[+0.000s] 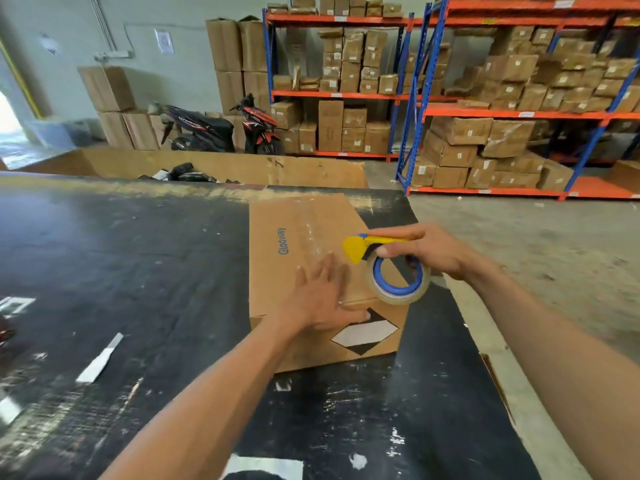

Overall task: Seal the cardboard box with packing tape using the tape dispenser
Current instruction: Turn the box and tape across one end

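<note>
A brown cardboard box (277,271) with blue lettering lies on the black table (121,271), its flaps closed. A strip of clear tape (313,233) runs along the top seam. My left hand (323,297) lies flat, fingers spread, on the near edge of the box top. My right hand (426,251) grips a yellow and blue tape dispenser (388,268) with a roll of clear tape, held just above the box's near right corner. A black and white diamond label (365,332) marks the front face of the box.
A large open cardboard bin (221,164) holding dark parcels stands behind the table. Two motorbikes (214,128) are parked by the wall. Orange and blue shelves (519,114) full of boxes fill the right. Grey concrete floor (536,237) lies to the right of the table.
</note>
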A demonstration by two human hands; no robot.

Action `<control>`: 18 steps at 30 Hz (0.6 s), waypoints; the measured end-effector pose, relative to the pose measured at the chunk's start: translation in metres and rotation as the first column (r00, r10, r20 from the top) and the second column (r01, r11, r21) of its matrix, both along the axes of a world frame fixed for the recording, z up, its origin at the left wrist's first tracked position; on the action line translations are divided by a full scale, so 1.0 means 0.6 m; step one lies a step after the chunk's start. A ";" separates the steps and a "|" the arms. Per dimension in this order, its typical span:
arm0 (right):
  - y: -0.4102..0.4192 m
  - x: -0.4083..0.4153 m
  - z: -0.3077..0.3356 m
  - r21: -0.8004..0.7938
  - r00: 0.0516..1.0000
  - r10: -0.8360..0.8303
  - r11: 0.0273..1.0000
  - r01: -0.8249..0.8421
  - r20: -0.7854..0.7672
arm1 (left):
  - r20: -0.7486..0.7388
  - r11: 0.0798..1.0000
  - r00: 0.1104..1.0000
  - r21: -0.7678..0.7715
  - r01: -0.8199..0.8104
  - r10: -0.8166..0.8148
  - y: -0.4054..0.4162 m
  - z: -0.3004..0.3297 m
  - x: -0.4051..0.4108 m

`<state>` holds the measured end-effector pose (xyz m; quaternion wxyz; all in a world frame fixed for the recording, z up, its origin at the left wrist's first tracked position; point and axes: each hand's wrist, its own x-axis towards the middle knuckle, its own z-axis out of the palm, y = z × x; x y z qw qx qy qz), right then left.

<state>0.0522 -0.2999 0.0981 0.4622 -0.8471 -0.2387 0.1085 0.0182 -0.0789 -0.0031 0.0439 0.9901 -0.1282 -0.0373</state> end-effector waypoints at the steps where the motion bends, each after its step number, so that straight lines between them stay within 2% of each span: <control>1: 0.015 -0.006 -0.004 0.057 1.000 -0.016 0.998 0.016 0.001 | 0.036 0.993 0.998 0.104 -0.049 0.045 -0.006 -0.017 -0.006; 3: 0.039 -0.015 -0.011 0.147 0.997 -0.073 0.987 0.071 0.010 | 0.094 0.972 0.995 0.230 -0.049 0.027 -0.005 -0.036 -0.005; 7: 0.060 -0.026 -0.015 0.227 0.982 -0.189 0.957 0.179 0.025 | 0.148 0.956 0.976 0.271 0.113 -0.157 0.021 -0.034 0.001; 13: 0.075 -0.055 -0.027 0.320 0.958 -0.286 0.909 0.267 0.015 | 0.116 0.919 0.932 0.243 0.310 -0.345 0.064 -0.029 -0.006; 18: 0.087 -0.081 -0.031 0.312 0.949 -0.313 0.905 0.291 0.023 | 0.113 0.919 0.927 0.223 0.326 -0.357 0.067 -0.029 -0.009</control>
